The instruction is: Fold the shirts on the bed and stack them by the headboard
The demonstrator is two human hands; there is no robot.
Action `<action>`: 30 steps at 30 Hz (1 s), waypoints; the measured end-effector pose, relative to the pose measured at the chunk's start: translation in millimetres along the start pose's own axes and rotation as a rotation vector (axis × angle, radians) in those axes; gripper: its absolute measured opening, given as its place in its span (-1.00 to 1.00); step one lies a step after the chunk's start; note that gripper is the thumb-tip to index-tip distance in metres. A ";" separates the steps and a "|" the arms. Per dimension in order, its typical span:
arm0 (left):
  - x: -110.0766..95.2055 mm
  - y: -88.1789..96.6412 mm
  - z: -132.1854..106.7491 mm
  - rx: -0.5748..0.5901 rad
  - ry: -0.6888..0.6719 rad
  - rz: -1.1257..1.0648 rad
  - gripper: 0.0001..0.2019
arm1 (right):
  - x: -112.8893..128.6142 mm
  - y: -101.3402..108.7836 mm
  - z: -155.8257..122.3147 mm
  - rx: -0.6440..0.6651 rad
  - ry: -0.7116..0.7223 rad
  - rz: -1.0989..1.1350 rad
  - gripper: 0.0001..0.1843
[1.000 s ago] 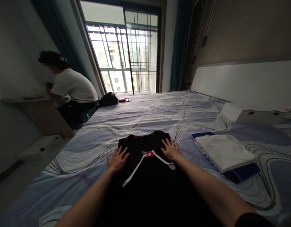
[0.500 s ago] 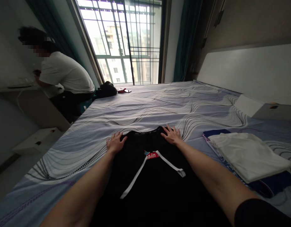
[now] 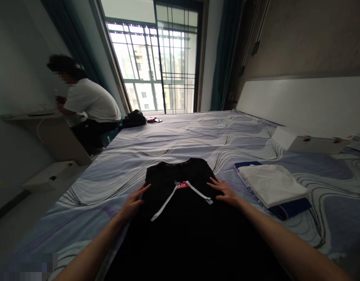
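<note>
A black T-shirt (image 3: 180, 234) lies spread on the bed in front of me, its neckline toward the window. On its chest are a red patch with white letters (image 3: 182, 185) and two white strips (image 3: 165, 203) that slant apart. My left hand (image 3: 135, 201) rests at the shirt's left edge, fingers spread and fingertips on the fabric. At the right edge, my right hand (image 3: 225, 193) touches the cloth with its fingers stretched out. Neither hand grips anything. The shirt's lower part runs out of view at the bottom.
To the right is a folded stack with a white cloth (image 3: 273, 183) over blue garments (image 3: 297, 207). A white box (image 3: 308, 142) stands near the headboard (image 3: 299, 101). At the far left, a person (image 3: 92, 101) sits by a desk. A black bag (image 3: 134, 119) lies on the bed's far edge.
Both my hands have slid from the shoulders down the shirt's side edges toward me. The view has tilted up slightly, and the shirt shows smaller.
</note>
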State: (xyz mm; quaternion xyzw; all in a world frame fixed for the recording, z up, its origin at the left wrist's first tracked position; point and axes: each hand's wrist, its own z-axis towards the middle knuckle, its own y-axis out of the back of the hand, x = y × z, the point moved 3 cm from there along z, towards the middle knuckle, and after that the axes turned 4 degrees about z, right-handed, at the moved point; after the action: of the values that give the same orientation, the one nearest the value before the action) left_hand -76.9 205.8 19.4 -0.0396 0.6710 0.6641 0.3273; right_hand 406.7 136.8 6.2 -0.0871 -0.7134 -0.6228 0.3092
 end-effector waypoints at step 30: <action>-55.6 -35.4 -256.9 -0.305 0.451 0.198 -0.36 | 50.0 -77.5 -218.0 -0.491 -0.338 -0.302 -0.21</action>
State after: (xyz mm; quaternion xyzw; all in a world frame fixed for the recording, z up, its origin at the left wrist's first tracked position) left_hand -115.5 -55.0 -8.7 -0.1694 0.6197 0.7606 0.0936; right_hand 400.1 -97.9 -23.8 -0.1543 -0.5883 -0.7915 0.0602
